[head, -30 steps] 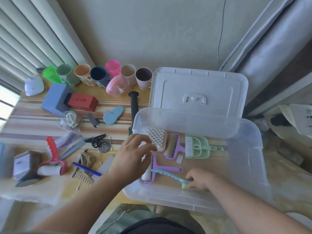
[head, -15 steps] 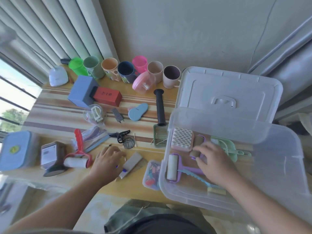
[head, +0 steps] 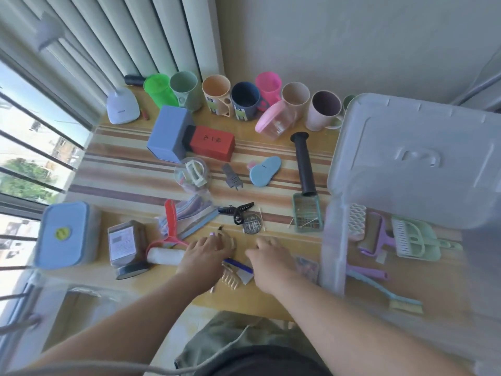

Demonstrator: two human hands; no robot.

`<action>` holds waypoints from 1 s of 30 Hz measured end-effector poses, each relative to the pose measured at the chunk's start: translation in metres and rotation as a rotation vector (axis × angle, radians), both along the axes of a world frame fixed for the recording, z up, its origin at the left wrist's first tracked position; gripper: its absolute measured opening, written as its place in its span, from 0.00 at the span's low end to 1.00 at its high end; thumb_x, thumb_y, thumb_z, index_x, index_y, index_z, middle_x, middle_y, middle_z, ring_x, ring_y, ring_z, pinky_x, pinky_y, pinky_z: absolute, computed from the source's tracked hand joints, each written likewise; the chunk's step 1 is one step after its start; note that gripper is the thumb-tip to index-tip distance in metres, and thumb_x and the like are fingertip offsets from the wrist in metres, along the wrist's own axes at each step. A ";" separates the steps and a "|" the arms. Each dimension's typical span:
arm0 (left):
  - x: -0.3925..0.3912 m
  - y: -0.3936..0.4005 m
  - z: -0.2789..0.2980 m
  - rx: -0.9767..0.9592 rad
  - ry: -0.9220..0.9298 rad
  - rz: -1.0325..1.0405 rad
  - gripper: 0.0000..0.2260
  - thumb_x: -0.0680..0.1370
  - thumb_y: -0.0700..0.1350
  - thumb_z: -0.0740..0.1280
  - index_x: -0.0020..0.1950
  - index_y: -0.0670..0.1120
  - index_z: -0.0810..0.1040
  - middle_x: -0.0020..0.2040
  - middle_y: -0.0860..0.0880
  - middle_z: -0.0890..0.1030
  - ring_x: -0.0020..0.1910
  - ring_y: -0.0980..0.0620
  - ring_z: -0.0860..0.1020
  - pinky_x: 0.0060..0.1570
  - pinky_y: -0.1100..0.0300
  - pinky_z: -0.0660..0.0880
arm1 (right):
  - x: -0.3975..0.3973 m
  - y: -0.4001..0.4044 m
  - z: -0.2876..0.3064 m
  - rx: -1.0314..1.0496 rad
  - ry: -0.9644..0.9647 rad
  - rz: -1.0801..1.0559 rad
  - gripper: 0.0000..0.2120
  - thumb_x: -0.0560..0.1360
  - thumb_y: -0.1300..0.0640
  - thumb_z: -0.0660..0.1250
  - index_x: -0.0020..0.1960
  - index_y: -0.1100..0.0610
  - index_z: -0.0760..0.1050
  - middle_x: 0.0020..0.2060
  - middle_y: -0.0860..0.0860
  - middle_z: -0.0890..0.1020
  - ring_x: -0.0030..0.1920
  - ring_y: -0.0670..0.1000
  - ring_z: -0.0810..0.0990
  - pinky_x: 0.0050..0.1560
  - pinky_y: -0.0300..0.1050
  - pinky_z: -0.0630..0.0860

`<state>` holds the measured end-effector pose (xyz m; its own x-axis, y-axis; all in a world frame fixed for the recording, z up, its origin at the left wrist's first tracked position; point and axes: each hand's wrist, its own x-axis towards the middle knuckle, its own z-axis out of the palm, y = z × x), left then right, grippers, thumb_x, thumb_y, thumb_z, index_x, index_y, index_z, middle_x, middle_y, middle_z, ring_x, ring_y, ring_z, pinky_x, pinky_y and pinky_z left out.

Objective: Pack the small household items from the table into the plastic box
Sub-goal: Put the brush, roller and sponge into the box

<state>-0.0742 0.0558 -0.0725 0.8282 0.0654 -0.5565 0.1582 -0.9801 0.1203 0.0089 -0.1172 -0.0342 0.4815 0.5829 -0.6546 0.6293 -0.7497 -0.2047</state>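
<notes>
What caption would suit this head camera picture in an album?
Both hands, left hand and right hand, reach among small items on the striped table beside the plastic box.

Table (head: 127, 169): wooden top under a striped cloth. Back edge: row of cups (head: 245, 100), white lamp base (head: 122, 105) at far left. Mid-table: blue box (head: 168, 134) touching red box (head: 212, 142), pink-lidded clear jar (head: 273, 120) on its side, blue sole-shaped pad (head: 264, 170), black handle (head: 305, 164), green grater (head: 307, 215). Near edge: blue-lidded container (head: 63, 234), brown jar (head: 126, 244), red-handled lint roller (head: 169, 240), round needle case (head: 251, 223), beige hair claw (head: 230, 276). Clear plastic box (head: 332, 240) stands at the right end.
</notes>
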 end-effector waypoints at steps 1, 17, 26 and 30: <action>-0.001 0.002 -0.003 -0.002 0.000 -0.006 0.19 0.81 0.52 0.62 0.71 0.66 0.71 0.70 0.48 0.69 0.69 0.43 0.68 0.69 0.47 0.66 | -0.002 -0.001 -0.005 -0.038 -0.017 0.017 0.21 0.76 0.65 0.71 0.67 0.52 0.74 0.72 0.56 0.67 0.73 0.63 0.64 0.70 0.59 0.70; 0.009 0.059 0.030 -0.105 -0.314 0.181 0.14 0.81 0.45 0.67 0.67 0.52 0.78 0.57 0.51 0.79 0.56 0.46 0.78 0.55 0.50 0.77 | 0.039 -0.008 -0.007 0.115 -0.094 -0.214 0.15 0.73 0.59 0.74 0.56 0.50 0.75 0.58 0.48 0.70 0.52 0.55 0.77 0.44 0.50 0.73; 0.067 0.025 0.101 -0.222 -0.588 0.238 0.12 0.82 0.45 0.67 0.65 0.52 0.78 0.56 0.51 0.77 0.52 0.45 0.76 0.46 0.49 0.76 | 0.085 -0.077 0.132 0.678 -0.146 -0.307 0.19 0.69 0.57 0.74 0.54 0.46 0.69 0.55 0.44 0.70 0.54 0.48 0.74 0.52 0.45 0.76; 0.110 -0.039 0.130 -0.333 -0.718 0.132 0.14 0.80 0.44 0.70 0.65 0.50 0.79 0.55 0.50 0.78 0.51 0.46 0.77 0.48 0.51 0.75 | 0.109 -0.172 0.156 0.618 -0.234 -0.388 0.18 0.65 0.48 0.68 0.52 0.42 0.68 0.51 0.43 0.71 0.50 0.50 0.76 0.51 0.51 0.78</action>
